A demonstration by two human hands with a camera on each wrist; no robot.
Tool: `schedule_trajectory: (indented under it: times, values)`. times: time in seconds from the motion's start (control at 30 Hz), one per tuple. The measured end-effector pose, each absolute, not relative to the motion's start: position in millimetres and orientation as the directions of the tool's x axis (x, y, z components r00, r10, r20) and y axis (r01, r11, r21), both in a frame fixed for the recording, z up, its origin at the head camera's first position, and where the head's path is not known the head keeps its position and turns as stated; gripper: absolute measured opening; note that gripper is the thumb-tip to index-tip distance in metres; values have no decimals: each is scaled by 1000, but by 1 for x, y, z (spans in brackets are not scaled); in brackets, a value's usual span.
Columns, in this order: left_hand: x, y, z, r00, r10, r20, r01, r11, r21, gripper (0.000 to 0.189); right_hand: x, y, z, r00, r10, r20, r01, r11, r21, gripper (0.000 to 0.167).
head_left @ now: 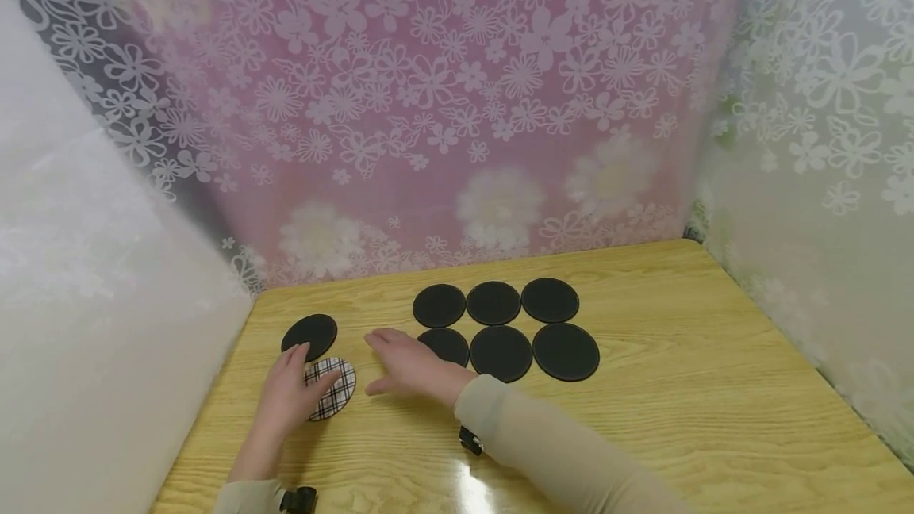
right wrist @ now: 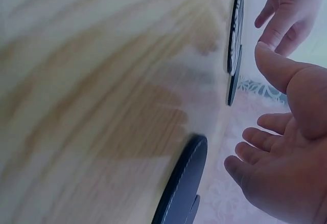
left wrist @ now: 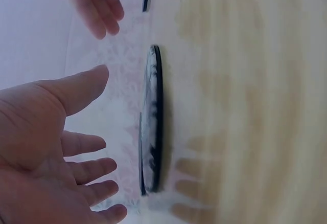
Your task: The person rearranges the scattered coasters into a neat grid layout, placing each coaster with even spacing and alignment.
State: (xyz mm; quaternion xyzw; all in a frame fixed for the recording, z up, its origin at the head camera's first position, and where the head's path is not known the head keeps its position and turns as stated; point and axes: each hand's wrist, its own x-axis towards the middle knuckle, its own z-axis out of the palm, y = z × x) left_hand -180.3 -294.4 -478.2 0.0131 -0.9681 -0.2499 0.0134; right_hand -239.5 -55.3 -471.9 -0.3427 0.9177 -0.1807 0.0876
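A round coaster with a black-and-white plaid face (head_left: 344, 389) lies at the left of the table. My left hand (head_left: 284, 397) hovers over its left side, fingers spread and relaxed; in the left wrist view a gap separates that hand from the coaster. Just behind the plaid one is a plain black coaster (head_left: 314, 333), its near edge partly covered by the left fingers. To the right of the plaid coaster my right hand (head_left: 408, 365) is held above the table, fingers extended and thumb apart, holding nothing. It partly hides the nearest black coaster (head_left: 448, 343) of a group.
Several black coasters, such as a corner one (head_left: 566, 351), lie in two rows right of centre, edges close together. The wooden table (head_left: 685, 355) is bordered by a pink floral curtain (head_left: 428, 141) behind and pale sheets at both sides.
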Motion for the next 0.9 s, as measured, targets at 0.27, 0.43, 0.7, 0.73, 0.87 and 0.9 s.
schedule_trajectory:
  times: [0.27, 0.43, 0.7, 0.73, 0.87, 0.9]
  values:
    - [-174, -310, -480, -999, -35, -14, -38, 854, 520, 89, -231, -70, -479, -745, -666, -38, -605, 698, -384, 89]
    - [-174, -314, -482, -999, -30, -36, -44, 865, 500, 90, -228, -77, -482, -739, -671, -59, -606, 701, -377, 89]
    - [-173, -322, -486, -998, -18, -56, -42, 881, 472, 91, -225, -86, -480, -744, -662, -84, -601, 719, -348, 88]
    - [-173, -323, -486, -998, -18, -56, -42, 884, 465, 91, -225, -87, -479, -746, -660, -86, -599, 722, -347, 87]
    - [-171, -326, -486, -998, -23, -62, -48, 900, 433, 94, -226, -93, -477, -751, -657, -74, -607, 729, -317, 86]
    - [-170, -327, -486, -998, -25, -63, -49, 904, 424, 94, -226, -95, -478, -752, -655, -71, -609, 733, -303, 86]
